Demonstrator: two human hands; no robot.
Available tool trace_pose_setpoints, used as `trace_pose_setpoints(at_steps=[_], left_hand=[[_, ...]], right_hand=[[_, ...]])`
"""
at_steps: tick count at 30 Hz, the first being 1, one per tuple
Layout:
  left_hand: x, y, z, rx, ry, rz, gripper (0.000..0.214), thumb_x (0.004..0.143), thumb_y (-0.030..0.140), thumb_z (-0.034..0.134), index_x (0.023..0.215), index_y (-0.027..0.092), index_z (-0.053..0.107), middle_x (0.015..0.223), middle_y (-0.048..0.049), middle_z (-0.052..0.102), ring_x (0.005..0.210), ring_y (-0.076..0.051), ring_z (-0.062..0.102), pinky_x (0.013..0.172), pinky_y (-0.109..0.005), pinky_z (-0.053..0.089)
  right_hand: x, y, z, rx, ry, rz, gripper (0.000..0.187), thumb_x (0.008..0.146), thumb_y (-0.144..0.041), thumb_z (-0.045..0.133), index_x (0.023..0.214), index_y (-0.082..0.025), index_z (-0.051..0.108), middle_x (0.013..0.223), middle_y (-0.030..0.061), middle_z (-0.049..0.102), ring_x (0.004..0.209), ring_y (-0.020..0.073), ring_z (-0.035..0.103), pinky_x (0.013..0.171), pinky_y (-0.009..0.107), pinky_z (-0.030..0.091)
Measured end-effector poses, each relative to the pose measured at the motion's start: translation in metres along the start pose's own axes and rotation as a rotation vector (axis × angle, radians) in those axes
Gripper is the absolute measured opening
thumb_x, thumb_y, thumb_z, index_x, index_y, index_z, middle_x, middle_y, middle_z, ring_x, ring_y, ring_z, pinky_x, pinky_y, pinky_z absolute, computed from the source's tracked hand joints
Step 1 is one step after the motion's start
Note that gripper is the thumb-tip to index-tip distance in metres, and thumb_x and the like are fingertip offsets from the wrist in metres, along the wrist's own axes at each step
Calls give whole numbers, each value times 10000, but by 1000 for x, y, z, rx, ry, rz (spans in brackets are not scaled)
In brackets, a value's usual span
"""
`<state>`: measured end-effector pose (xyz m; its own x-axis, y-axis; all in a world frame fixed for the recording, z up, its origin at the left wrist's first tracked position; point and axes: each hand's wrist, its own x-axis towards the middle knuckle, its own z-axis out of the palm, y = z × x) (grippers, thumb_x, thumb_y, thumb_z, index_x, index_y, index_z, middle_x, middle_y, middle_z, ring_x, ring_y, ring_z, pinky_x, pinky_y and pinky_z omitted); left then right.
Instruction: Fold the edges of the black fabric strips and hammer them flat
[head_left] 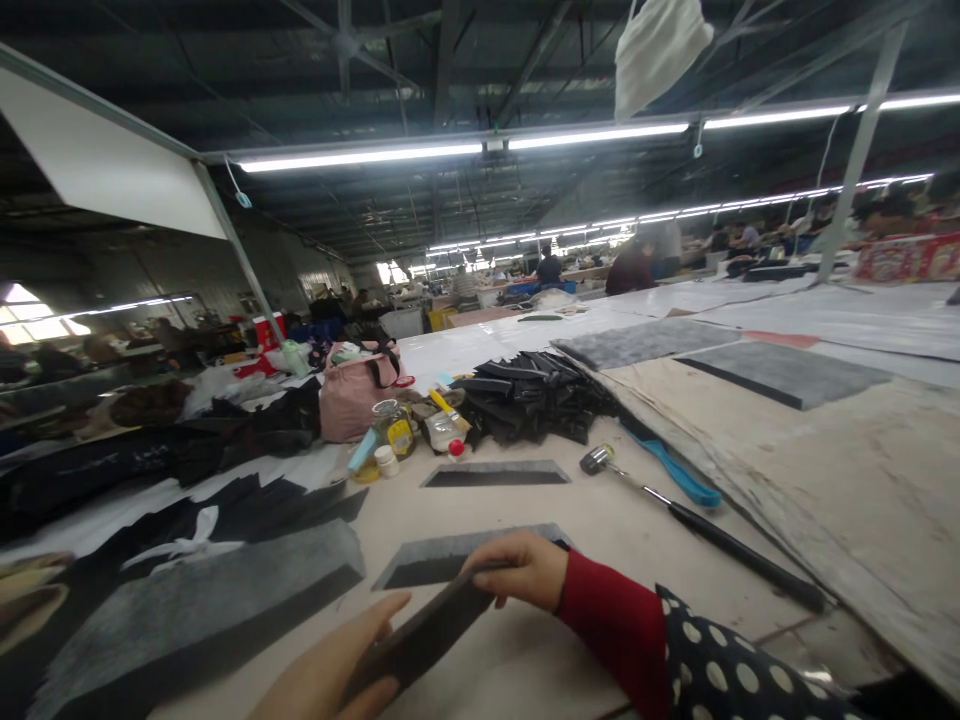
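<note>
A dark grey strip of material slants across the front of the table, held up between both hands. My right hand, in a red cuff and a spotted sleeve, pinches its upper end between thumb and fingers. At the lower end, my left hand grips it, thumb on top and fingers beneath. Just behind the strip lies a grey piece with a black band, partly covered by my right hand. Farther back is a similar smaller piece. A large grey piece with a black edge lies to the left.
A black-handled hammer and a blue strap lie right. Behind stand a heap of black strips, a glass jar, a yellow-handled brush and a pink bag. A cloth-covered board fills the right side.
</note>
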<state>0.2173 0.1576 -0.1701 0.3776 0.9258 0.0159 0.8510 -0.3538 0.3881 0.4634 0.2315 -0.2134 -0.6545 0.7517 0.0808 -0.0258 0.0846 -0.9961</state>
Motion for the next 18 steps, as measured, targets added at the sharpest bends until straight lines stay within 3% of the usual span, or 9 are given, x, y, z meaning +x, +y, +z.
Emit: trace_pose_setpoints(at_steps=[3,5,8,11,15,18], left_hand=[[14,3,-8,-75,-235,-110,188,720,255,459,812,195,613,809,4,622,773,-177,568,698,-239,443],[26,-1,-11,-123,-284,-113,169,713,270,457,724,169,593,708,17,582,681,-152,535,605,-214,405],[49,-12,-8,-216,-260,-81,181,692,308,494,721,154,585,684,24,542,645,-129,497,554,-195,363],[76,-21,1,-263,-209,-11,235,675,343,517,760,144,607,746,4,550,702,-139,503,609,-200,380],[101,-24,17,-253,-193,-44,277,659,347,517,792,129,624,756,-13,560,716,-151,505,625,-208,387],[102,-25,27,-230,-203,-72,220,663,309,494,740,141,613,674,11,527,654,-133,488,564,-195,361]], right_hand=[[-9,-3,-26,-50,81,1,368,675,-446,587,826,-110,603,647,-2,525,542,78,478,510,220,430],[-16,0,-44,-141,138,48,359,704,-470,554,777,-119,567,627,-7,502,536,86,466,516,233,420],[-26,12,-70,-349,204,74,332,741,-466,504,731,-136,533,655,1,491,616,118,474,581,253,410],[-35,26,-88,-576,268,98,320,769,-455,446,682,-153,503,650,3,490,654,139,474,616,263,386],[-40,38,-98,-684,276,134,317,789,-448,399,684,-167,502,646,4,512,647,144,482,608,260,375],[-41,43,-98,-730,264,146,315,787,-436,390,674,-169,514,641,9,534,637,147,493,597,261,375]])
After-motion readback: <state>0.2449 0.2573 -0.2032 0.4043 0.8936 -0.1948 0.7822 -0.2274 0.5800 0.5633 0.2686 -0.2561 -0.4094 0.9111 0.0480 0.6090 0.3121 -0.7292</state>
